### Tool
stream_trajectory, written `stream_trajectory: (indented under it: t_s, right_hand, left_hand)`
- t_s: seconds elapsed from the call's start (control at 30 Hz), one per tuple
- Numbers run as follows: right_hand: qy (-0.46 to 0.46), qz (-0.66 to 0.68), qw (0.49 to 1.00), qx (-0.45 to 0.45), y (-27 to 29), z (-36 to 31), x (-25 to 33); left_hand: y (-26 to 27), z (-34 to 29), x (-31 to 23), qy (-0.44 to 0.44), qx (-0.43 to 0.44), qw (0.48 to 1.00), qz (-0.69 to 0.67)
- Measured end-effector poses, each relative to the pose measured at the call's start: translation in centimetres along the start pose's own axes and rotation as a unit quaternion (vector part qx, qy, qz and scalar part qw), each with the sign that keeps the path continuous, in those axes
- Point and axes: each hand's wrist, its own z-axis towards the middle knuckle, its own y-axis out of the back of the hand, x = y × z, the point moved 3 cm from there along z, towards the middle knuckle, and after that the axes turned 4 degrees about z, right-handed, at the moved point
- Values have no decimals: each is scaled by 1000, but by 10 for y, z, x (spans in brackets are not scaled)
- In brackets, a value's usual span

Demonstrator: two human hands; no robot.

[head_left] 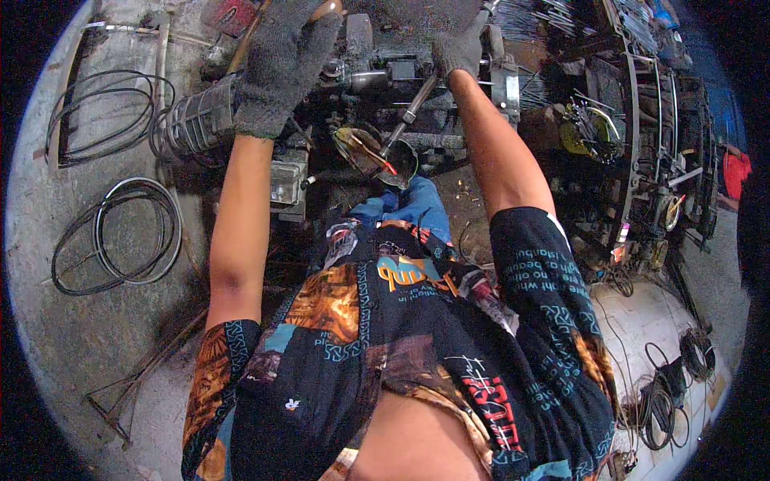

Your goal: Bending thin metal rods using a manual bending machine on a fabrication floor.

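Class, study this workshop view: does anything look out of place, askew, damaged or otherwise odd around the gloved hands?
Nothing is clearly broken. Loose wire coils lie scattered on the concrete floor, and a bent rod frame lies askew beside them. The left hand rests on a wire cage; the right hand holds a metal handle.

Grey concrete floor (72,337): two wire coils at left, upper coil (104,112) and lower coil (120,236), apart; bent rod frame (128,393) lower left; more cable coils (666,393) on the pale slab lower right.
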Motion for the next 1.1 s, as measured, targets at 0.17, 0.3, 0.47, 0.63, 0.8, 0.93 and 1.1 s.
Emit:
stream_trajectory:
  t_s: [0.17,0.3,0.47,0.63,0.8,0.93,1.1]
  right_hand:
    - [-22,34,999,-4,1,-4,5]
    - [53,66,996,-38,1,-8,9]
    - [41,56,997,-44,-4,-2,0]
    - [91,58,993,-48,-7,3,-7]
    - [89,39,993,-71,-3,1,0]
    - [77,21,993,-82,0,-4,8]
    - [28,32,999,-33,2,-6,9]
  left_hand:
    - [2,0,-3,3,-8,1000,-18]
    - [4,3,-7,2,4,1000,25]
    - [4,4,-9,-8,-20,1000,9]
    - [5,3,-9,-16,-10,1000,22]
    - [3,3,-6,-47,-26,998,-13]
    - [1,2,-5,-19,-18,1000,-2]
    - [3,3,-11,-10,-16,1000,-10]
